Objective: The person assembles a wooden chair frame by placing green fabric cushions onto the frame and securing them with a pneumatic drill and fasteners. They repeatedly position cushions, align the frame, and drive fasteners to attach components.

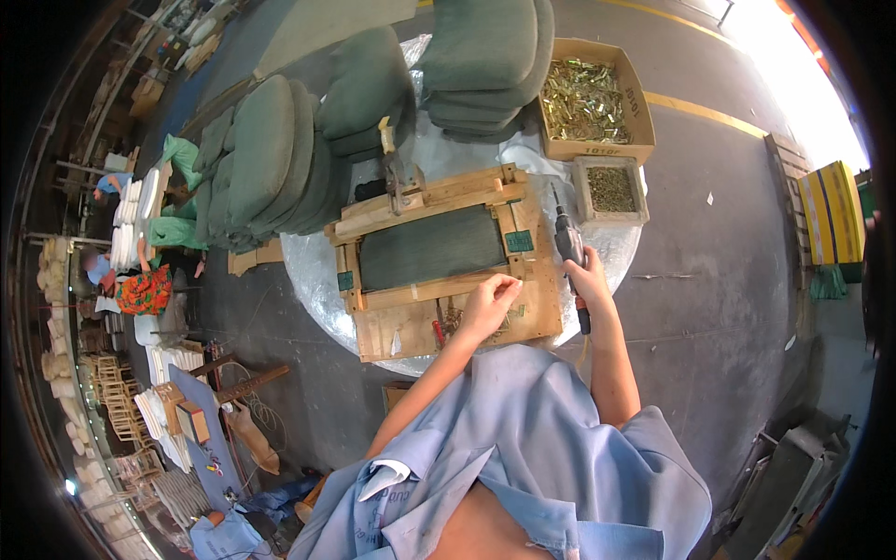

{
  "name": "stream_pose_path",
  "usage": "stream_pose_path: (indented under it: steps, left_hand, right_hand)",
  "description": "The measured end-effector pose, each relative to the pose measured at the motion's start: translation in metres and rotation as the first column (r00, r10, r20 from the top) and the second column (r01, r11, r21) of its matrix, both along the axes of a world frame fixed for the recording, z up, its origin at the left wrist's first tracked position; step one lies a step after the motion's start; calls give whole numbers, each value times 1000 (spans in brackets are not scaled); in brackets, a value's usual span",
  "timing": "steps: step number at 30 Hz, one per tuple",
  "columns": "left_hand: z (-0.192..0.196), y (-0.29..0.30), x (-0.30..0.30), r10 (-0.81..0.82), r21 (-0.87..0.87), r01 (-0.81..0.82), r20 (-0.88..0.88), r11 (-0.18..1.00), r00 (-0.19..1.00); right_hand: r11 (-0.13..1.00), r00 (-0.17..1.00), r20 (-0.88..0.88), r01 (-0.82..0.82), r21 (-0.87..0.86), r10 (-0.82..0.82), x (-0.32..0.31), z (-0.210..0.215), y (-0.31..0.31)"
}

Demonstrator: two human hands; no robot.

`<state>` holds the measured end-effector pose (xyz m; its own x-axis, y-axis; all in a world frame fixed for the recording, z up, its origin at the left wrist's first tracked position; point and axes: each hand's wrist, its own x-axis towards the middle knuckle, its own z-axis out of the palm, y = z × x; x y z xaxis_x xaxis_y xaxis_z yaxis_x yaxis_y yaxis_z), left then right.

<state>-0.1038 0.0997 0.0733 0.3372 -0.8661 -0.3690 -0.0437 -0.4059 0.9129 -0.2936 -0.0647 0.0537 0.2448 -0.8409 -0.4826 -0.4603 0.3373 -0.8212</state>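
Note:
My right hand (590, 280) is wrapped round the handle of a grey and black cordless drill (567, 235), whose bit points away from me. Left of it, my left hand (490, 303) hovers over the near edge of a wooden frame jig (392, 301), its fingertips pinched together. Whatever those fingers hold, if anything, is too small to make out. A dark green padded panel (429, 248) lies inside the jig. At the jig's far side a metal clamp (398, 182) stands up. Loose metal pieces and a red-handled tool (438, 332) lie on the board (373, 345) nearest me.
Stacks of green cushions (271, 154) rise beyond the jig. At the right edge of the plastic-wrapped round table (308, 266) are a cardboard box (597, 149) of brass-coloured fittings and a smaller box (611, 191) of screws. Other people (145, 289) are far left.

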Motion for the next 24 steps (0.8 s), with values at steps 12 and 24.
stream_pose_path:
  steps: [12, 24]
  left_hand:
    - [-14, -61, -38, -52, 296, 233, -512, 926, 858]
    - [-8, -93, -87, 381, 190, -345, -655, 919, 653]
  right_hand:
    - [954, 950, -219, -258, -153, 222, -81, 85, 95]
    - [828, 981, -13, -169, -535, 192, -84, 113, 189]
